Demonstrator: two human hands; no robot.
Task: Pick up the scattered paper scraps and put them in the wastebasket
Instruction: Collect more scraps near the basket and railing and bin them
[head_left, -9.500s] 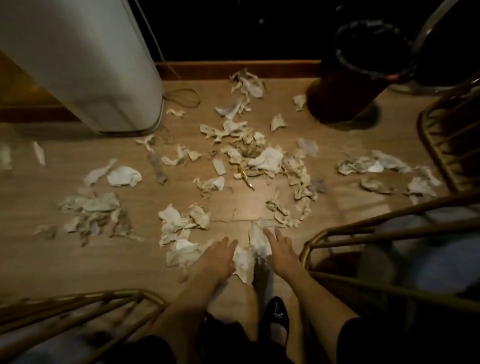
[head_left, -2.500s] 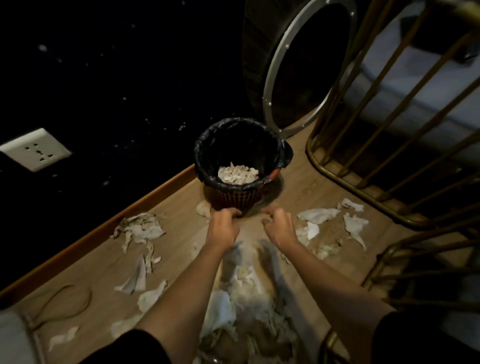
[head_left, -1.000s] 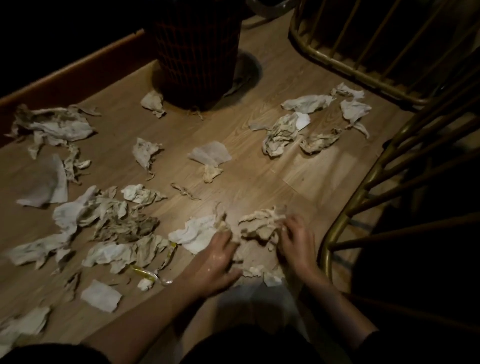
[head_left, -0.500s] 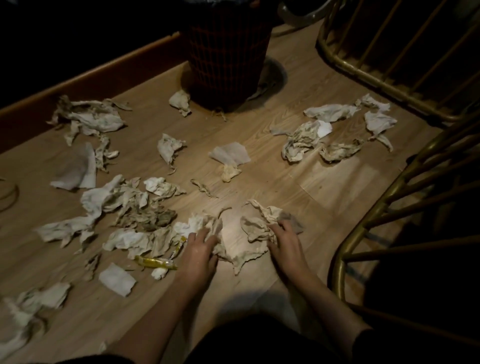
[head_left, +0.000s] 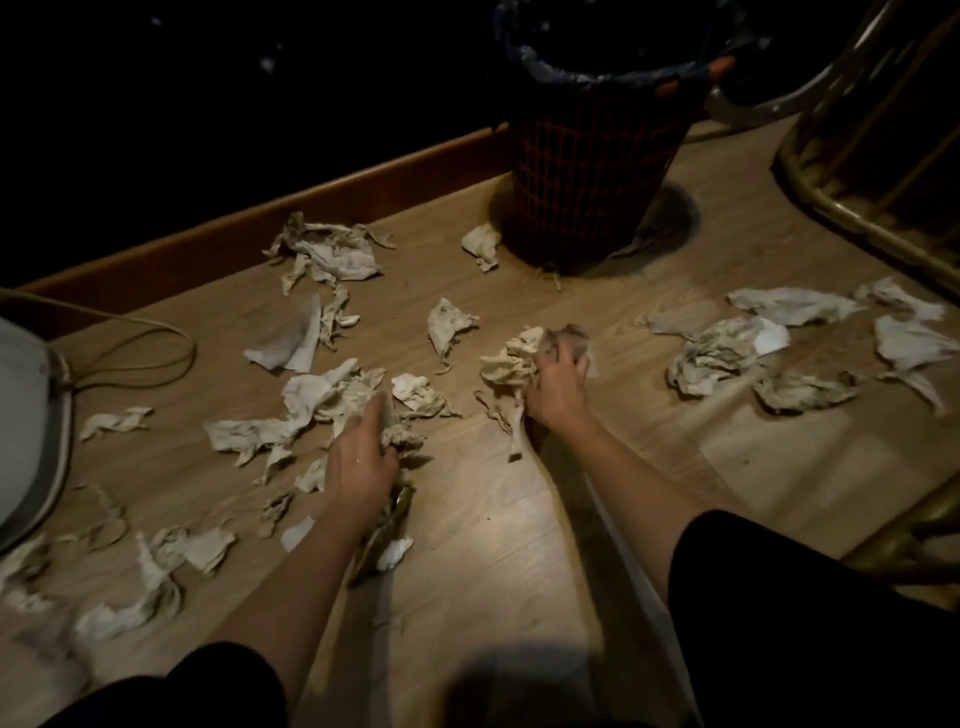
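Observation:
Crumpled paper scraps lie all over the wooden floor (head_left: 519, 519). My right hand (head_left: 558, 384) is closed on a bunched wad of scraps (head_left: 506, 369) in the middle, with a strip trailing down from it. My left hand (head_left: 361, 462) rests on the floor at a loose heap of scraps (head_left: 322, 400), fingers curled into crumpled paper. The wastebasket (head_left: 592, 171), dark mesh with a black liner, stands at the back, beyond my right hand. Another cluster of scraps (head_left: 722, 358) lies to the right.
A wooden baseboard (head_left: 260, 234) runs along the dark wall at the back left. A white appliance base (head_left: 26, 431) and a cable (head_left: 130, 332) are at the left edge. Brass-coloured chair frames (head_left: 857, 218) stand at the right.
Both hands have moved forward and apart. The right hand has gathered its scraps into a tighter wad nearer the wastebasket. The left hand has shifted left into the heap. The view tilted up.

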